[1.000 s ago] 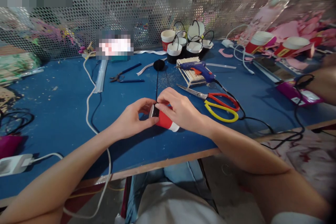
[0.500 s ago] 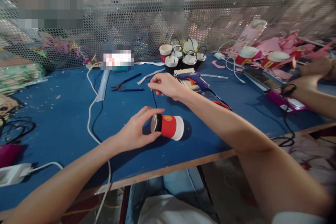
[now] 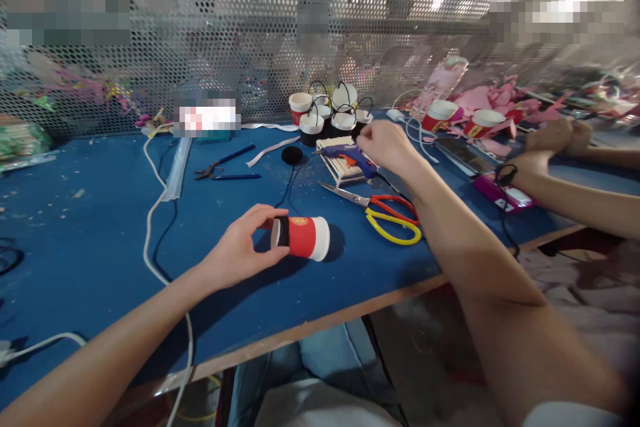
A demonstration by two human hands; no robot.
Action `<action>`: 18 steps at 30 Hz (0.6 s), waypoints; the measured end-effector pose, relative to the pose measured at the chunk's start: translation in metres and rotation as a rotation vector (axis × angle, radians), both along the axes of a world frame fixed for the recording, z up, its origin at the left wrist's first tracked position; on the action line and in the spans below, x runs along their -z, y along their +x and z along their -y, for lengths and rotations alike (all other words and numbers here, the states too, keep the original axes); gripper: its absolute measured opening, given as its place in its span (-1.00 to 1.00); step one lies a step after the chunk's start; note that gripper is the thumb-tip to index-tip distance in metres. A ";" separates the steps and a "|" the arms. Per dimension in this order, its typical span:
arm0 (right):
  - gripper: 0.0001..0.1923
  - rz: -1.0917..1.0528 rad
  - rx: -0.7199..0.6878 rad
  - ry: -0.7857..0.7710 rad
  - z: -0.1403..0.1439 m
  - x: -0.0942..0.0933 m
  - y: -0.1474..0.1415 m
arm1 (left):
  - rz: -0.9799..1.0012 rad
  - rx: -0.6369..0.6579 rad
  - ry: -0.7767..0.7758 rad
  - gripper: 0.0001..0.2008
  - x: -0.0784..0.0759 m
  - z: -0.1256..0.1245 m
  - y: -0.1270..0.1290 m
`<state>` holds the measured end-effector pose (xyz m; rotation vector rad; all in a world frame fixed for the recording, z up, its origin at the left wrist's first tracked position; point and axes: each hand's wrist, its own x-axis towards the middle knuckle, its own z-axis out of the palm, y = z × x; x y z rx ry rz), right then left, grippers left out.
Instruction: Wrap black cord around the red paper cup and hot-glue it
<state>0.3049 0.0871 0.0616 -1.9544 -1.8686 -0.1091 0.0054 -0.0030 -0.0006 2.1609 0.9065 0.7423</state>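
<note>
A red paper cup [image 3: 306, 238] with a black band near its base lies on its side on the blue table [image 3: 100, 247]. My left hand [image 3: 243, 247] grips its base end with thumb and fingers. A thin black cord [image 3: 287, 190] runs from the cup up to a black spool [image 3: 292, 155]. My right hand [image 3: 385, 145] is stretched out to the back, its curled fingers over the rear of a blue glue gun [image 3: 345, 153] that rests on a rack of wooden sticks [image 3: 336, 167]. Whether it grips the gun is unclear.
Scissors [image 3: 387, 213] with red and yellow handles lie right of the cup. Blue pliers [image 3: 225, 165] and a white cable [image 3: 149, 213] lie left. Several cups with black handles [image 3: 327, 113] stand at the back. Another person's hands [image 3: 555, 137] work at the right among pink cutouts.
My right hand let go of the black cord and moved back and right to the glue gun. The left hand kept the cup, which now lies free of the right hand.
</note>
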 end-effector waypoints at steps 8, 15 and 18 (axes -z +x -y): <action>-0.86 -0.004 0.049 -0.178 0.002 0.041 0.008 | -0.044 -0.108 0.125 -0.53 -0.001 -0.007 -0.004; -0.52 -0.334 0.049 0.061 0.014 0.036 0.006 | -0.055 -0.126 0.153 -0.53 0.001 -0.010 -0.005; -0.69 -0.552 -0.169 -0.082 0.035 0.025 -0.008 | -0.045 -0.114 0.155 -0.52 0.001 -0.012 -0.005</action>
